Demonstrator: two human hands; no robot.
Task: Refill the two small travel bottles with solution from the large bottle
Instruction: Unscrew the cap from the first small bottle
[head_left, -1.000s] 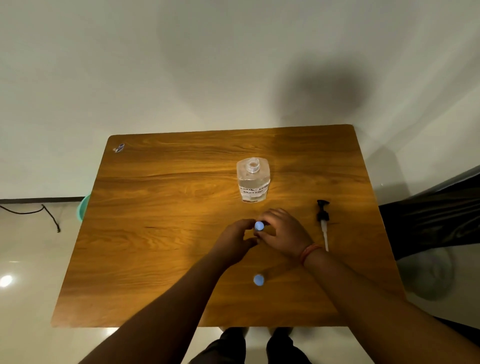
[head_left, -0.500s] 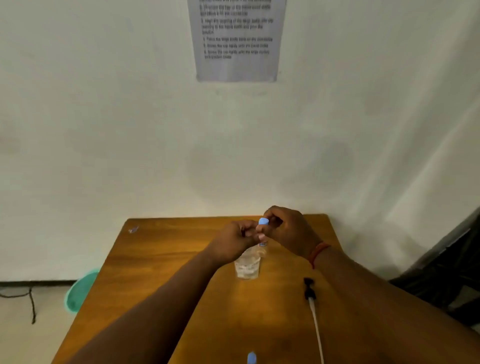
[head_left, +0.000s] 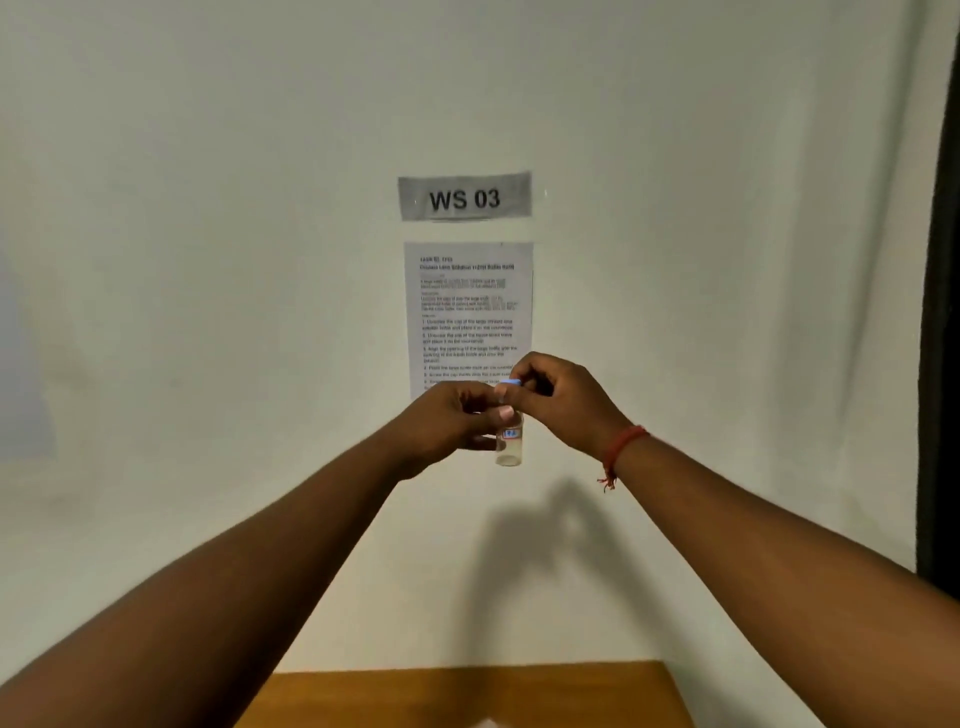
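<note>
Holding one small travel bottle (head_left: 509, 441) up at chest height in front of the wall, well above the table (head_left: 467, 693), whose far edge alone is showing at the bottom of the view. Wrapping the left hand (head_left: 449, 423) around the bottle's clear body, grip closed on it, thumb pressing near the neck. Pinching the blue cap (head_left: 509, 383) from above with the right hand (head_left: 558, 402), grip closed on it, thumb and fingertips around its rim. Judging the step in hand as twisting that cap, though whether loosening or tightening cannot be told from this view alone.

Looking nearly empty, the bottle, with at most a thin layer at the bottom; too small and blurred for certainty. Reading that as the refill of this bottle not yet done, so pouring, recapping and the whole round for the second bottle probably remaining.

Missing from view entirely: the large bottle, the second travel bottle and most of the table, all cut off below the frame. Hiding the bottle's neck and the cap's threads behind the fingers. Showing a small label (head_left: 511, 433) on the bottle, its print unreadable. Covering the lower lines of the instruction sheet (head_left: 467, 312) on the wall with the raised hands, the remaining text too soft to read beyond the sign (head_left: 465, 198) marked "WS 03" above it.
</note>
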